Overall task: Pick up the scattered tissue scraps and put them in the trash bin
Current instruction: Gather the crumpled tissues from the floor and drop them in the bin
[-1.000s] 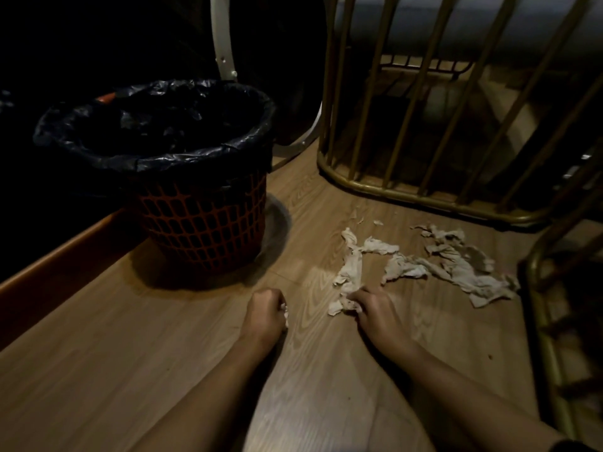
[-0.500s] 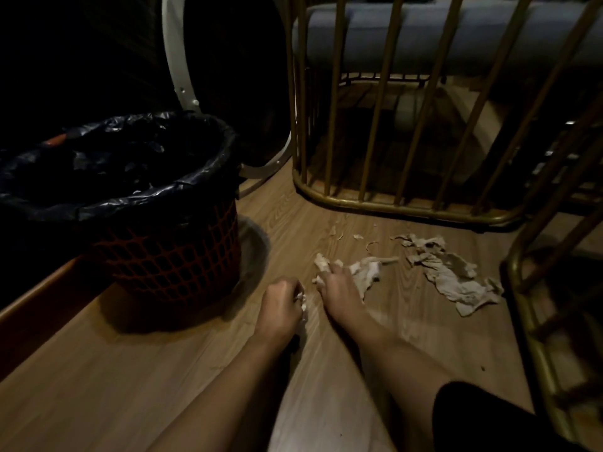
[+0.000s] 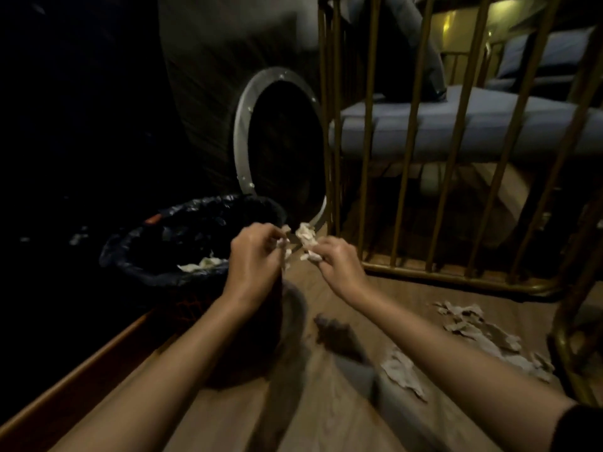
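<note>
My left hand and my right hand are both raised off the floor, just right of the trash bin. Each is closed on crumpled tissue scraps, the right hand's bunch being the bigger one. The bin is an orange mesh basket lined with a black bag; some pale tissue lies inside it. More torn tissue scraps lie on the wooden floor at the right, and one piece lies beside my right forearm.
A gold metal railing stands behind my hands and curves round at the far right. A round silver-rimmed dark object stands behind the bin. A wooden ledge runs along the left. The left side is very dark.
Both hands have lifted from the floor with tissue scraps and moved up and left, next to the bin's rim. The view has tilted upward.
</note>
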Demonstrator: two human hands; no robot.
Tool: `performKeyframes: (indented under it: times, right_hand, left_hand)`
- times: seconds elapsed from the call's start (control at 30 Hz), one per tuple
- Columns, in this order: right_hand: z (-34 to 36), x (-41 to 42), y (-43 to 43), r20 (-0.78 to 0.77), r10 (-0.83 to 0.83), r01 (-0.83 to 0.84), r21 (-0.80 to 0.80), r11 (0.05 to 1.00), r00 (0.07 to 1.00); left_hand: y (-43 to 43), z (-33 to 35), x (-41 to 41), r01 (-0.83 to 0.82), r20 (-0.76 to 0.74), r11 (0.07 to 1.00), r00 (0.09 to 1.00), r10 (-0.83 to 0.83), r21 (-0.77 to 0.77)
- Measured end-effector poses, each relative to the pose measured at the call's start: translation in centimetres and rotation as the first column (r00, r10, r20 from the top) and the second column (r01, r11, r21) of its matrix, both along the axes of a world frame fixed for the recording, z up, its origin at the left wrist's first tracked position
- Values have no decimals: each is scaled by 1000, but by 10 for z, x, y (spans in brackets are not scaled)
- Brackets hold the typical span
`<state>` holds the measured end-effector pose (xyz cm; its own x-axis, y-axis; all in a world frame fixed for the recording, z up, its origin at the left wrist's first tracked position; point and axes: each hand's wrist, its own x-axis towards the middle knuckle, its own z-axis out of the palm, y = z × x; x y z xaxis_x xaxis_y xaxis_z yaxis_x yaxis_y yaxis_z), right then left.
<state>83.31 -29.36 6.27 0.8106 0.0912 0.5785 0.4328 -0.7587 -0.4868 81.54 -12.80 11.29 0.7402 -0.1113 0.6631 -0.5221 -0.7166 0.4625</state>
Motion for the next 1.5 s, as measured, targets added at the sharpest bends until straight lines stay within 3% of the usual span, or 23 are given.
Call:
performKeyframes:
  times: [0.1,0.17,0.37,0.43,0.5,0.6,0.73,0.9,1.0,1.1,1.2,1.3,1.4,1.5]
  right_hand:
    - [58,25,42,56,104,-104,-9,995,993]
    - [74,39,72,30,185,-185,-21,983,982]
    - [66,64,125,-355,214,-294,-190,937,910]
    - [70,63,121,-335,229,-297,-166,940,914]
    - [76,54,107,-202,238,-267,-131,955,950]
    - [78,35,67,15,195,-194,-51,980,981]
    - [58,9,-7,-33,58,-60,-65,996,998]
    - [-9,-28,-116,-353,-189,188,-37,981,916]
    - [-67,-52,-183,-504,-382,369,-130,920,775]
    - [-115,-74,-232,-566,-521,513,-191,837,639]
    - [-145,-92,-258,-546,-641,540,-360,761,540]
    - [-169,-108,-253,-434,-696,544,-434,718,572]
    - [-197,-110,-239,-391,-687,588,-357,726,612]
    - [-206,-90,-231,-308,-636,598,-217,771,708]
  left_hand:
    - [35,34,20,-110,38,993,993,111,-34]
    - [56,40,27,-178,-11,983,984,178,-32]
    - [96,13,35,-314,-326,939,881,343,140]
    - [96,13,29,-386,-291,910,862,415,153]
    - [89,18,22,-396,-135,911,902,410,117]
    - [58,28,14,-203,55,978,978,200,47]
    - [-17,15,11,89,82,990,992,-98,113]
    - [-118,-69,9,375,-266,902,911,-315,216]
    - [-167,-125,2,498,-551,821,783,-288,278]
    - [-198,-176,5,599,-698,731,675,-240,327]
    - [-214,-210,7,650,-793,666,593,-144,365]
    - [-217,-232,4,581,-723,750,660,-205,318]
    - [-214,-245,10,531,-637,821,711,-297,211]
    - [-215,-239,22,480,-559,873,748,-358,82]
